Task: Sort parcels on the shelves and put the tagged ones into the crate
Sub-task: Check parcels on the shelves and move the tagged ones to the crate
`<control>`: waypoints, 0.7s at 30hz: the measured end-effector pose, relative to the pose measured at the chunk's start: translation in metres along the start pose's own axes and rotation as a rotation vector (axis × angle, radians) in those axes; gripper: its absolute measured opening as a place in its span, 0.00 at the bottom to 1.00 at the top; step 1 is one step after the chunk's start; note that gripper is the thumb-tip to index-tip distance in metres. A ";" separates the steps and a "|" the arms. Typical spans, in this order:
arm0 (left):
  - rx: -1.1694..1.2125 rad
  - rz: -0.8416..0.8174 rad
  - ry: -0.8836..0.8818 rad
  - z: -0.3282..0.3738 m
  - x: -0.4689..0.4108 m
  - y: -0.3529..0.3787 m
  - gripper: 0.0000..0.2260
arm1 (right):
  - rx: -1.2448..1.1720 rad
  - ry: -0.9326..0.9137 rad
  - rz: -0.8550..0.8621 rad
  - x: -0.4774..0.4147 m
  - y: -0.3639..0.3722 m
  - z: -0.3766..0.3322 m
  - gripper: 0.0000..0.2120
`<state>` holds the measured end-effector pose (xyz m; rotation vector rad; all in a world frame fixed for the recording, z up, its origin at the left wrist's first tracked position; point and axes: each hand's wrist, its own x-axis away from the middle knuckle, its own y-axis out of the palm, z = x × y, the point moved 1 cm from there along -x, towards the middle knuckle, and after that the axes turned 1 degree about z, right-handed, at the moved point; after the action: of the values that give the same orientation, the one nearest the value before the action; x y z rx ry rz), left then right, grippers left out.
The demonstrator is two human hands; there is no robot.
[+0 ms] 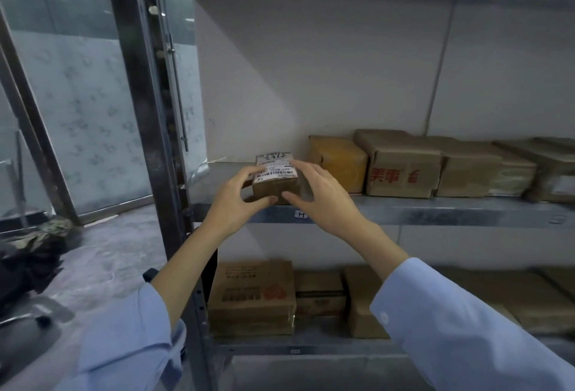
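Observation:
A small brown cardboard parcel [275,183] with a white shipping label on top stands at the front left of the upper metal shelf [435,210]. My left hand [236,201] clasps its left side, thumb under the front face. My right hand [317,191] clasps its right side, fingers across the top by the label and thumb on the front. Both hands hold the parcel between them. No crate is in view.
More brown boxes line the upper shelf to the right, one with red characters [401,166]. Several cartons [252,297] fill the lower shelf. A dark steel upright [155,141] and glass door stand to the left. Dark bags [31,253] lie on the floor.

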<state>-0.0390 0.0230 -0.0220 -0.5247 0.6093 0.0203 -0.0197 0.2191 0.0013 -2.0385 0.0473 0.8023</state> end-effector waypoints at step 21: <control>0.157 0.206 0.041 0.029 0.007 -0.011 0.38 | -0.460 -0.046 0.088 -0.008 -0.009 -0.017 0.38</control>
<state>-0.0158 0.0257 -0.0008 -0.3091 0.6974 0.1557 -0.0146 0.2090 0.0187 -2.4610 -0.0821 0.9831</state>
